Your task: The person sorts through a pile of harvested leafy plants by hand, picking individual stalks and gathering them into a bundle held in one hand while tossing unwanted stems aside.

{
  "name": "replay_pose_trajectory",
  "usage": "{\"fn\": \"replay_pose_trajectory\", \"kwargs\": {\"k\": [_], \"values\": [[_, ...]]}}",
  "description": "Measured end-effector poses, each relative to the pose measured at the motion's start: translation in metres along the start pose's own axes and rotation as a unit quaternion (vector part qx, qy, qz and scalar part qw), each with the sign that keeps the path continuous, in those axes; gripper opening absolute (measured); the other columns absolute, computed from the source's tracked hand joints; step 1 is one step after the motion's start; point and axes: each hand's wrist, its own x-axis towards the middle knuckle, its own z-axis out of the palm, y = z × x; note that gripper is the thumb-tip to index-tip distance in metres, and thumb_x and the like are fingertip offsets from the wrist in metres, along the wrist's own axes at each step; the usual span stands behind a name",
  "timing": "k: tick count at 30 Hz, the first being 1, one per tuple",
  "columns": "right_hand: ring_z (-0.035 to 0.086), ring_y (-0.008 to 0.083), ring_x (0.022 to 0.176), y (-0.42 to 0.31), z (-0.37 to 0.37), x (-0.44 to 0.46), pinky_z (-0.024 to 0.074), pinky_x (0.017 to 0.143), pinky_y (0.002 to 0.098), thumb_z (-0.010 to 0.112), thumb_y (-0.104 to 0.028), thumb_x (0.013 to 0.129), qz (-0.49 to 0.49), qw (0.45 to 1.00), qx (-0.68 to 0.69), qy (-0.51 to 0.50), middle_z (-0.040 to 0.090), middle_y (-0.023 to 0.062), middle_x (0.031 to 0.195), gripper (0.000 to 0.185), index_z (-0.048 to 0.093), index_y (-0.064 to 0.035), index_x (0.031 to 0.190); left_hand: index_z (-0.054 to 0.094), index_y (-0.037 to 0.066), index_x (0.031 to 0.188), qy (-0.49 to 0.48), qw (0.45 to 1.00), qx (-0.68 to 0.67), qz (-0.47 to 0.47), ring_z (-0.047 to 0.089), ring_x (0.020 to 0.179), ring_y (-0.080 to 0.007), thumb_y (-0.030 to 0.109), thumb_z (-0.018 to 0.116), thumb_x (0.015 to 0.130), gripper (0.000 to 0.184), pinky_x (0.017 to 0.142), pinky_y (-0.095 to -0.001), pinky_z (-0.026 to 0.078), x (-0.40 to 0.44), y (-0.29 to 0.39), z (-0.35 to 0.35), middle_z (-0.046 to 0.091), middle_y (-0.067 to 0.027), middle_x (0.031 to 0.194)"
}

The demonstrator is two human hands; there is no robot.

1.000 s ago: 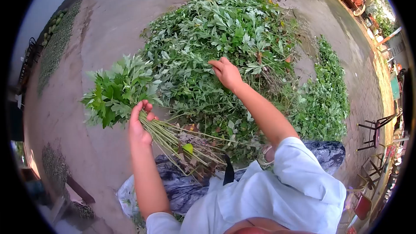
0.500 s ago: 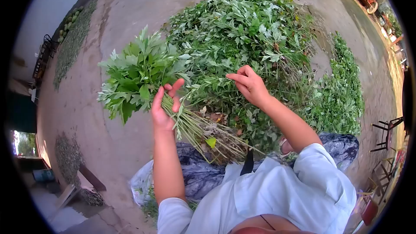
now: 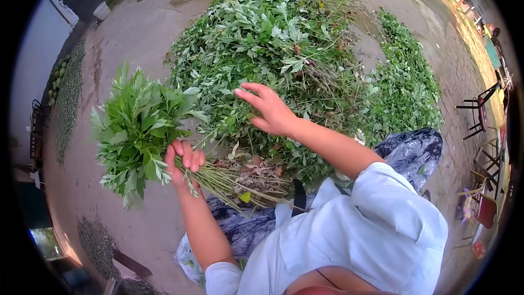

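Observation:
A leafy green bunch [image 3: 143,131] is held in my left hand [image 3: 184,159], its fingers wrapped round the stems just below the leaves. The long pale stems [image 3: 226,184] trail to the lower right, with a yellow-green leaf [image 3: 244,197] among them. My right hand [image 3: 266,108] hovers over the near left part of a big heap of cut leafy plants [image 3: 262,33], its fingers apart and nothing visible between them. Dry brown leaves [image 3: 259,173] lie under and beside the stem ends.
A second, lower strip of greenery [image 3: 406,76] lies to the right of the heap. Chairs [image 3: 480,108] stand at the far right. A white bucket [image 3: 101,11] is at the back left, near green round fruits [image 3: 56,79] along the wall.
The right hand has let go of the sprig it held half a second ago, and its fingers have spread. The left hand's fingers have closed more round the stems, and the bunch has tilted left.

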Motion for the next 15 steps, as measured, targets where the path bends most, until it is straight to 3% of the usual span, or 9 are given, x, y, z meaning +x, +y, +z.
{"fn": "replay_pose_trajectory", "kwargs": {"k": [1,3,5,8,10,11,13,15], "values": [[0.039,0.0316,0.109,0.006,-0.006,-0.004,0.0322,0.093,0.0398,0.05,-0.006,0.073,0.005,1.0,-0.009,0.005,0.044,0.0142,0.114,0.049,0.042,-0.0137,0.121,0.041,0.008,0.073,-0.004,1.0,-0.003,-0.002,0.037,0.04,-0.0123,0.026,0.035,0.09,0.025,0.047,-0.0284,0.035,0.0,0.003,-0.002,0.038,-0.0002,0.053],[0.034,0.0331,0.115,0.033,-0.011,-0.016,0.0293,0.096,0.0395,0.044,-0.009,0.075,0.126,0.99,0.065,-0.02,0.038,0.0168,0.122,0.049,0.039,-0.0113,0.124,0.041,0.008,0.073,-0.018,1.0,-0.008,-0.002,0.037,0.039,-0.0124,0.025,0.034,0.09,0.025,0.047,-0.0281,0.035,-0.002,0.008,-0.007,0.039,-0.0002,0.054],[0.037,0.0336,0.113,0.109,-0.015,-0.04,0.0296,0.096,0.0369,0.038,-0.014,0.078,0.21,0.975,-0.011,-0.069,0.04,0.0205,0.121,0.045,0.038,-0.005,0.123,0.041,0.007,0.074,-0.021,0.999,-0.026,0.003,0.038,0.04,-0.0139,0.025,0.032,0.09,0.026,0.047,-0.03,0.036,-0.005,0.012,-0.015,0.04,-0.0014,0.054],[0.041,0.0364,0.107,0.16,-0.061,-0.046,0.0337,0.092,0.0367,0.038,-0.014,0.078,0.274,0.949,-0.122,-0.091,0.043,0.0226,0.115,0.036,0.044,0.002,0.11,0.041,0.007,0.074,-0.045,0.998,-0.042,-0.006,0.038,0.039,-0.0137,0.025,0.032,0.09,0.026,0.047,-0.0297,0.036,-0.008,0.022,-0.022,0.041,-0.0016,0.054],[0.042,0.0357,0.107,0.211,-0.089,-0.049,0.0334,0.093,0.0353,0.039,-0.017,0.078,0.286,0.949,-0.135,-0.019,0.044,0.022,0.117,0.043,0.041,0.0016,0.117,0.042,0.007,0.074,-0.05,0.998,-0.049,-0.003,0.038,0.038,-0.0131,0.025,0.032,0.09,0.026,0.046,-0.0295,0.036,-0.01,0.027,-0.025,0.041,-0.0015,0.054],[0.039,0.0318,0.113,0.23,-0.106,-0.048,0.032,0.095,0.0386,0.041,-0.02,0.078,0.342,0.924,-0.169,-0.009,0.041,0.0192,0.122,0.047,0.038,-0.0046,0.122,0.042,0.007,0.074,-0.054,0.997,-0.056,0.001,0.038,0.038,-0.0129,0.025,0.032,0.09,0.026,0.046,-0.0294,0.036,-0.01,0.03,-0.028,0.041,-0.0014,0.054],[0.029,0.028,0.122,0.209,-0.131,-0.038,0.0311,0.093,0.0486,0.044,-0.024,0.079,0.454,0.803,-0.385,-0.01,0.033,0.0135,0.13,0.046,0.038,-0.0178,0.124,0.042,0.007,0.074,-0.059,0.996,-0.067,0.012,0.038,0.037,-0.0122,0.026,0.032,0.09,0.026,0.045,-0.0293,0.036,-0.011,0.034,-0.028,0.042,-0.0011,0.053],[0.042,0.0301,0.108,0.218,-0.139,-0.038,0.0377,0.085,0.0476,0.046,-0.022,0.078,0.447,0.8,-0.396,0.059,0.043,0.013,0.117,0.036,0.046,-0.013,0.114,0.042,0.007,0.074,-0.062,0.996,-0.066,0.01,0.039,0.037,-0.0123,0.026,0.033,0.09,0.026,0.045,-0.0292,0.036,-0.01,0.038,-0.026,0.042,-0.001,0.053]]}}
